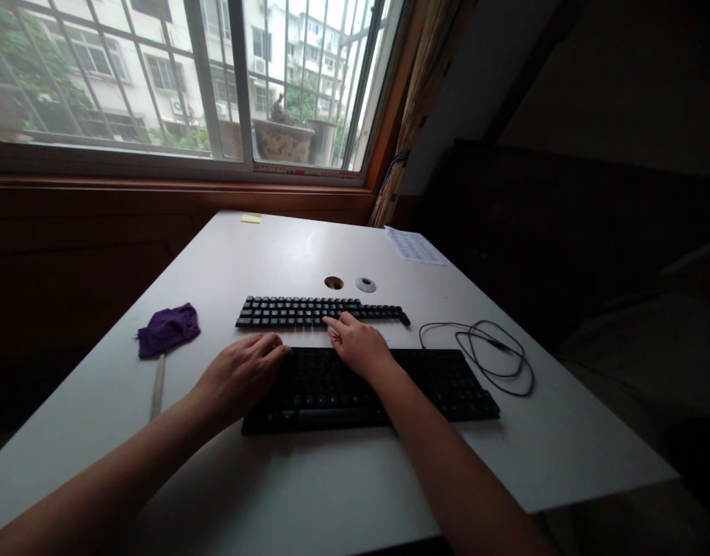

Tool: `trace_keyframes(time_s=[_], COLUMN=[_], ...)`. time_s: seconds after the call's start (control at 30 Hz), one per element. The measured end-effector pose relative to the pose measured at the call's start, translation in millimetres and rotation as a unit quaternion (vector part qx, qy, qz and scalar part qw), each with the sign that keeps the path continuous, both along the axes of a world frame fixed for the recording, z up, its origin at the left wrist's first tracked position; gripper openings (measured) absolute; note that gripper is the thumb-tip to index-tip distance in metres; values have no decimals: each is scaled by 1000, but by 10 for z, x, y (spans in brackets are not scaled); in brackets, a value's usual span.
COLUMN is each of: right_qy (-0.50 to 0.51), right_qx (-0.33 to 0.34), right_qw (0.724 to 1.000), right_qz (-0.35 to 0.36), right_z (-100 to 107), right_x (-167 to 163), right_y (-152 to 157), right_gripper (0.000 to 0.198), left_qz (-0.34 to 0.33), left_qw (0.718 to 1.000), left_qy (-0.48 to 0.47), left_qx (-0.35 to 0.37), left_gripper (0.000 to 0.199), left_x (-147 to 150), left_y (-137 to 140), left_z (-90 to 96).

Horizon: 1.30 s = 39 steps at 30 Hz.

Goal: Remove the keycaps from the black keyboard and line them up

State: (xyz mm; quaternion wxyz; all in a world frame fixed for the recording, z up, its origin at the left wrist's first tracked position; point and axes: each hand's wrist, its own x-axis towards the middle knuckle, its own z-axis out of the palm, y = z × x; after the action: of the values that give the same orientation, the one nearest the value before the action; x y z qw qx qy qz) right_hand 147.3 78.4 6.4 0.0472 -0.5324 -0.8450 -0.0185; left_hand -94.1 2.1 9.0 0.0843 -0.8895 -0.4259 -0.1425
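Note:
A black keyboard [343, 417] lies on the white table in front of me, its upper part dark and short of detail. My left hand [248, 371] is curled over its upper left corner, fingertips at the edge. Behind it, loose black keycaps [285, 310] are laid out in rows like a second keyboard. My right hand [358, 344] reaches across the keyboard to the front row of these keycaps. Its index finger points forward onto them, with the thumb and other fingers closed beneath. Something small and thin shows under the fingers, too small to name.
A black cable [505, 347] lies coiled at the right. On the left is a purple cloth [170, 328] on a pale stick [157, 386]. Behind the keycaps are a round table hole [333, 283] and its grey cover [366, 284]. Printed paper [416, 245] and a yellow note [251, 218] lie farther back.

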Motion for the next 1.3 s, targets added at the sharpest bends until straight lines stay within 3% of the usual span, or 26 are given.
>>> trace_keyframes(time_s=[0.47,0.7,0.87,1.0,1.13,1.3], right_qy=[11,165,319,408,409,395], right_qx=[4,57,93,55,72,80], right_qw=[1000,984,942,911,910,915], right_qz=[-3,21,35,7,10,2], right_z=[-7,95,314,505,562,439], right_x=[2,120,363,528,605,650], right_y=[-8,-13,-35,-154,-359,-552], right_gripper=[44,38,34,44,46,47], left_qz=[8,7,11,19,19,17], left_qw=[1000,1000,1000,1000,1000,1000], left_qy=[7,-13,-27,-14,-4,1], left_qx=[-19,-3,-5,-14,-17,-14], left_gripper=[18,16,16,17,17,17], left_x=[15,-23,-52,-46,-35,-34], left_y=[-10,12,22,12,4,-3], left_z=[33,-9,-21,4,18,14])
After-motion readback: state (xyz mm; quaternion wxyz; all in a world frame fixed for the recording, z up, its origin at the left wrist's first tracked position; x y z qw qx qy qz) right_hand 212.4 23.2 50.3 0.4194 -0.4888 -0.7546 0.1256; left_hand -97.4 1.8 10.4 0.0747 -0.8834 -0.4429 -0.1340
